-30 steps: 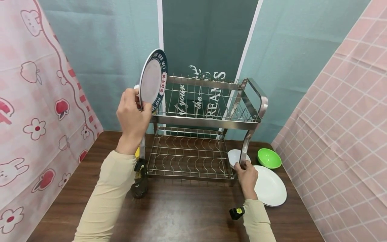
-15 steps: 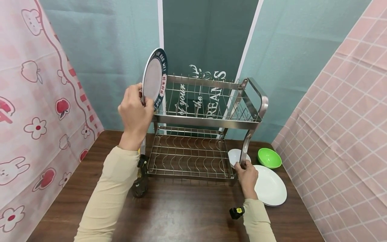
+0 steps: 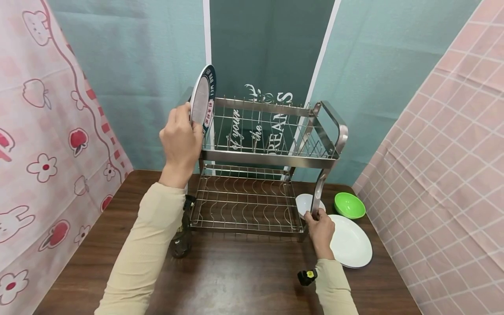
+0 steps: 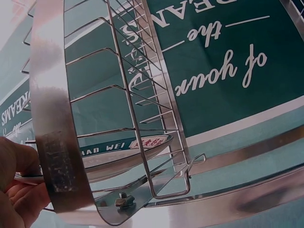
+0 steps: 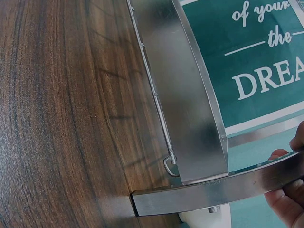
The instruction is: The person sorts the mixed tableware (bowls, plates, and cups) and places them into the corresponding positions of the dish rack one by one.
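In the head view, my left hand (image 3: 181, 146) pinches the near edge of a round plate (image 3: 202, 98) with a dark blue lettered rim. The plate stands nearly upright at the left end of the metal dish rack's (image 3: 267, 158) upper tier. The left wrist view shows the plate (image 4: 111, 161) behind the upper tier's wires; whether its lower edge rests on them I cannot tell. With my right hand (image 3: 322, 234) I grip the rack's front right leg (image 3: 320, 188). Fingers (image 5: 285, 206) wrap that metal leg in the right wrist view.
A white bowl (image 3: 304, 204) sits behind the right leg. Farther right are a green bowl (image 3: 349, 205) and a white oval plate (image 3: 352, 243). A dark glass object (image 3: 181, 245) stands by the rack's left leg, partly hidden by my left sleeve. Curtains surround the wooden table (image 3: 236, 275).
My left hand has moved slightly right and up with the plate, which now turns more edge-on to the head view. The right hand keeps its hold on the leg.
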Action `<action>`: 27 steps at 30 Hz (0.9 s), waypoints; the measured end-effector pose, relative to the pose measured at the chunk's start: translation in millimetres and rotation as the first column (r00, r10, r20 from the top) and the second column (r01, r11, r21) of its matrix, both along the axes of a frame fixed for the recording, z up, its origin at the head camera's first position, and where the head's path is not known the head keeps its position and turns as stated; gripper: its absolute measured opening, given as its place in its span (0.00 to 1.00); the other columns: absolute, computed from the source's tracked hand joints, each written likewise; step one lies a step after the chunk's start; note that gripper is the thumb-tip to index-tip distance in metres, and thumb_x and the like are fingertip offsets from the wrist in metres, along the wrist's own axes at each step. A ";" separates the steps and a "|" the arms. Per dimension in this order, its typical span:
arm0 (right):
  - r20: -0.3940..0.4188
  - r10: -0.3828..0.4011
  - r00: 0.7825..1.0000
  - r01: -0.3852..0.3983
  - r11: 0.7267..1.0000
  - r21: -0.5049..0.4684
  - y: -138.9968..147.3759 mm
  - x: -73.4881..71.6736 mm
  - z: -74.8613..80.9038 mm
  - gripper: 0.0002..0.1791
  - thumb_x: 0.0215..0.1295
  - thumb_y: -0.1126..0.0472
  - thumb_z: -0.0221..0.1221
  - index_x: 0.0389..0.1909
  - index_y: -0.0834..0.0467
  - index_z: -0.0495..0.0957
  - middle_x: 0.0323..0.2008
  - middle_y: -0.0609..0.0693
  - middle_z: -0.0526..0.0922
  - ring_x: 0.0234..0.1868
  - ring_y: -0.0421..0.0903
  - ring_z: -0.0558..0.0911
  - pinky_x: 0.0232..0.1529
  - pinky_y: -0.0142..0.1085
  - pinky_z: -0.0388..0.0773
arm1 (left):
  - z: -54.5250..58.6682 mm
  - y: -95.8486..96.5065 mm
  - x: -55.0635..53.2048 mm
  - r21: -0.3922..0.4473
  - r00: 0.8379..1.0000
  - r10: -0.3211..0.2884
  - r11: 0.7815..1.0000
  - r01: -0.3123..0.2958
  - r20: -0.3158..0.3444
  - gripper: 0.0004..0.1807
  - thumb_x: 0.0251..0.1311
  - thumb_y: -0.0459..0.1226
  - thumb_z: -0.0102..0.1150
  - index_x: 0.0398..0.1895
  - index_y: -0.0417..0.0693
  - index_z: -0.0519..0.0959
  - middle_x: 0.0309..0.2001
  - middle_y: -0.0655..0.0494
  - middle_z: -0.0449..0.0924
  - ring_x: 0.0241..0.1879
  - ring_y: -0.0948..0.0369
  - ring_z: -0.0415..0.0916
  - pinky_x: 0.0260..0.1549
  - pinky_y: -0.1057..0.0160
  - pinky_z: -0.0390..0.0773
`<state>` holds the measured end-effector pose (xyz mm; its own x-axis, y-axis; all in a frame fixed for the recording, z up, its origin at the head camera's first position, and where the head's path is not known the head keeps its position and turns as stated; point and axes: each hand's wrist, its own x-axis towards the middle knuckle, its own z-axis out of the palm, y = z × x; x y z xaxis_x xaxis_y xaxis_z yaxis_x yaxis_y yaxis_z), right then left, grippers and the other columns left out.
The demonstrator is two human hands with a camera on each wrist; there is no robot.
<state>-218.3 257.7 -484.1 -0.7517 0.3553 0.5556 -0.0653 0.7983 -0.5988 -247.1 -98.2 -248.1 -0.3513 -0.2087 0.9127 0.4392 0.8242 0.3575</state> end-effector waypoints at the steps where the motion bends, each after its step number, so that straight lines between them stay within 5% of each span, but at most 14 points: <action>1: 0.002 0.001 1.000 -0.001 1.000 -0.001 0.1 -0.1 -0.3 0.08 0.49 0.64 0.62 0.19 0.62 0.73 0.17 0.56 0.79 0.17 0.57 0.72 0.23 0.48 0.65 | 0.5 0.1 -0.8 -0.014 1.000 0.002 1.000 -0.002 0.002 0.15 0.49 0.23 0.53 0.42 0.29 0.76 0.34 0.36 0.76 0.32 0.43 0.76 0.23 0.43 0.73; 13: 0.036 0.005 0.999 -0.004 1.000 -0.016 -0.2 1.6 -0.4 0.08 0.51 0.64 0.61 0.21 0.63 0.74 0.19 0.58 0.80 0.19 0.56 0.74 0.24 0.48 0.66 | 1.8 3.7 -7.7 -0.080 0.998 0.039 0.996 -0.036 0.045 0.17 0.48 0.21 0.50 0.45 0.28 0.75 0.35 0.34 0.76 0.32 0.41 0.76 0.22 0.43 0.74; 27: 0.036 0.006 0.999 -0.006 1.000 -0.012 0.1 1.6 -1.3 0.08 0.51 0.63 0.61 0.20 0.63 0.74 0.18 0.56 0.80 0.19 0.55 0.73 0.24 0.48 0.65 | 10.1 5.1 -11.9 -0.037 0.986 0.046 0.998 -0.041 0.159 0.16 0.50 0.21 0.47 0.44 0.26 0.75 0.33 0.33 0.75 0.31 0.39 0.75 0.26 0.41 0.73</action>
